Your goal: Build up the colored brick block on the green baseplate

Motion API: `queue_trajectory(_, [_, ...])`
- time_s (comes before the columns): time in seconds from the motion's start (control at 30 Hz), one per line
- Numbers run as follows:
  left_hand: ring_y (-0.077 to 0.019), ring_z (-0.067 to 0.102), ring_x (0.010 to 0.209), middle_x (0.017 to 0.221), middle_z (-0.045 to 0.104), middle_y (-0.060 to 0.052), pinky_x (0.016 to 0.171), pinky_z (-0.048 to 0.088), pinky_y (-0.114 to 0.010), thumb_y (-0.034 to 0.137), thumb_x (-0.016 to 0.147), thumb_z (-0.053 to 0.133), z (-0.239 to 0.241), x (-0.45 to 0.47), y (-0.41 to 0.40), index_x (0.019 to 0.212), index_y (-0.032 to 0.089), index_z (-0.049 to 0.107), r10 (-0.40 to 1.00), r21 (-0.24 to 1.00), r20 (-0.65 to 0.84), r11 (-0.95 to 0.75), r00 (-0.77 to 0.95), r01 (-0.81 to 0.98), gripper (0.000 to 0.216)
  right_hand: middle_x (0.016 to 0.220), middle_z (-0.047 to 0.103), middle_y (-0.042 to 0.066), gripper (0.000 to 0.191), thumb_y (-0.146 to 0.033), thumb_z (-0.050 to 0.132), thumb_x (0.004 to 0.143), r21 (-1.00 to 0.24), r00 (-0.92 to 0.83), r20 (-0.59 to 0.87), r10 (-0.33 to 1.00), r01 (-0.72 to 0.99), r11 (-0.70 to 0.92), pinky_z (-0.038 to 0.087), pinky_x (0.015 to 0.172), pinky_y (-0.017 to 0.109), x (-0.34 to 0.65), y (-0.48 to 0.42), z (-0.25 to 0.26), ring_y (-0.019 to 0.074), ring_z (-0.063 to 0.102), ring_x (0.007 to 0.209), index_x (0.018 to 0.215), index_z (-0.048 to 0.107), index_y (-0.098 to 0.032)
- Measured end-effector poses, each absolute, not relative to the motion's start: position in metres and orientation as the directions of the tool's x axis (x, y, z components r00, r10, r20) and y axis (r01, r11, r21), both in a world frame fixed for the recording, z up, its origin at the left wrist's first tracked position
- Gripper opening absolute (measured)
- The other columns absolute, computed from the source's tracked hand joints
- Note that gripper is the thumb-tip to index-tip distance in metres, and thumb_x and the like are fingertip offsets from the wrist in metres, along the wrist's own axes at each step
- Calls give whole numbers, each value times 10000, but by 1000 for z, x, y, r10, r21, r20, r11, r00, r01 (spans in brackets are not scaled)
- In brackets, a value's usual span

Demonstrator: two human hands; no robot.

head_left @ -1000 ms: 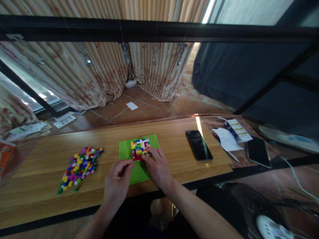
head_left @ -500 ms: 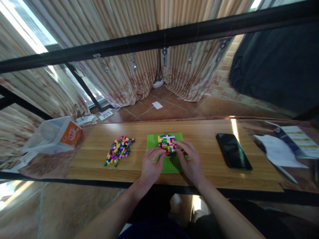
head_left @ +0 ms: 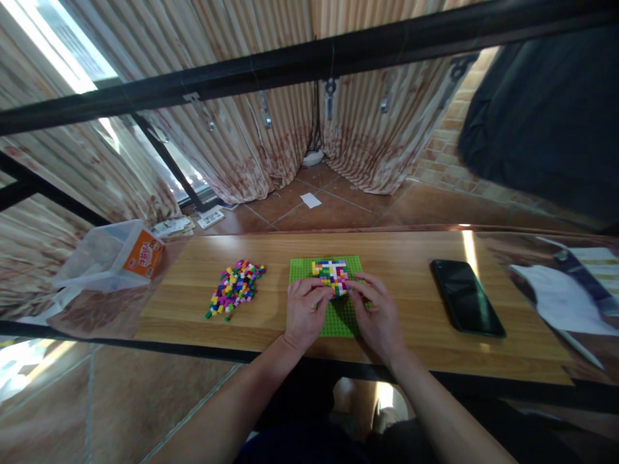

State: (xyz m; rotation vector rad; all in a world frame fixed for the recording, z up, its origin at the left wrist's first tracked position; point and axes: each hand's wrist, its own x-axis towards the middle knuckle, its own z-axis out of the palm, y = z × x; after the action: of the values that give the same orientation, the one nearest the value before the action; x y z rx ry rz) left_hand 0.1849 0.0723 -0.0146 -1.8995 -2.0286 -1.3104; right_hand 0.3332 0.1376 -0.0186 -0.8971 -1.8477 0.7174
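Note:
A green studded baseplate (head_left: 344, 325) lies on the wooden board in front of me. Toward its far half, a patch of small multicoloured building bricks (head_left: 333, 274) is packed together. My left hand (head_left: 308, 309) has its thumb and index finger pinched at the patch's near left edge. On the opposite side, my right hand (head_left: 377, 312) grips the right edge with thumb and fingertips. The fingertips partly cover the near bricks, so any single brick between them is hidden. A loose heap of mixed bricks (head_left: 235, 289) lies left of the baseplate.
A black phone (head_left: 467, 298) lies at the right of the wooden board (head_left: 184, 270). Beyond the left end stands a clear plastic box (head_left: 104, 254) with an orange label. Papers (head_left: 556, 296) lie past the right end. A black metal bar (head_left: 290, 61) crosses beyond the board.
The view has shifted slightly, moving the board's contents a little to the right. Both hands stay at the brick patch; the left fingers now cover more of its near left edge.

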Motion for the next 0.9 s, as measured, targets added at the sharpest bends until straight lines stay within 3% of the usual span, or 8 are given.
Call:
queue_trajectory(0.2, [-212, 586, 998, 1040, 650, -61, 888, 486, -396, 223, 865, 650, -15, 183, 75, 1028, 214, 675, 794, 553, 543, -94, -273, 828, 165, 1189, 593, 91, 250, -225, 498, 927, -733, -334, 516, 789, 304, 608, 552, 845, 374, 329, 135, -22, 191, 619, 1000, 1069, 701, -254])
queue_trajectory(0.3, [-222, 579, 1049, 1099, 626, -77, 933, 499, -411, 228, 869, 636, -16, 183, 75, 1097, 207, 631, 798, 576, 530, -93, -285, 812, 229, 1269, 548, 103, 286, -173, 483, 923, -626, -408, 572, 711, 342, 700, 541, 848, 397, 330, 134, -25, 184, 596, 965, 1089, 698, -263])
queue_trajectory(0.5, [-224, 564, 1109, 1156, 593, -85, 972, 506, -418, 187, 872, 598, -21, 183, 74, 1171, 208, 584, 813, 603, 514, -114, -276, 789, 300, 1326, 510, 111, 328, -114, 481, 901, -426, -535, 596, 599, 422, 801, 513, 896, 439, 332, 133, -27, 236, 529, 1100, 1088, 706, -261])
queue_trajectory(0.9, [-224, 565, 1146, 1194, 590, -93, 994, 514, -412, 192, 885, 572, -26, 181, 73, 1217, 210, 551, 840, 598, 497, -149, -218, 788, 333, 1345, 528, 87, 372, -110, 461, 884, -357, -570, 583, 579, 461, 812, 498, 913, 472, 332, 134, -36, 260, 525, 1117, 1139, 671, -281])
